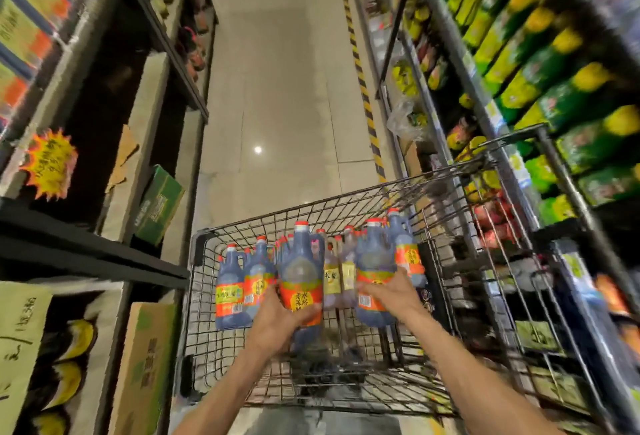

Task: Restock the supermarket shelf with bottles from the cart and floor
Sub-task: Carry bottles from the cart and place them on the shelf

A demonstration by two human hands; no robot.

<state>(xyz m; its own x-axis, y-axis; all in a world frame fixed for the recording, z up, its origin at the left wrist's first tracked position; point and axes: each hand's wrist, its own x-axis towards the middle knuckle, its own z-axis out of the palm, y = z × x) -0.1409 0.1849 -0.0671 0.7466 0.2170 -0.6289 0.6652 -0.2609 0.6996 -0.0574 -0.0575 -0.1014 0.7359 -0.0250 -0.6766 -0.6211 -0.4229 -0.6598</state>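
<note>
Dark bottles [300,282] with red caps and orange-yellow labels, black wire cart [346,206], yellow-black striped floor tape [360,67].

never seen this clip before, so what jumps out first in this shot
The eye lands on the wire cart low in the middle of the aisle, holding dark bottles with red caps and orange labels. The left hand grips one dark bottle and the right hand grips another, both raised above the rest. Shelves of bright green and yellow packs line the right side, and a starburst price tag hangs on the left shelving.
</note>
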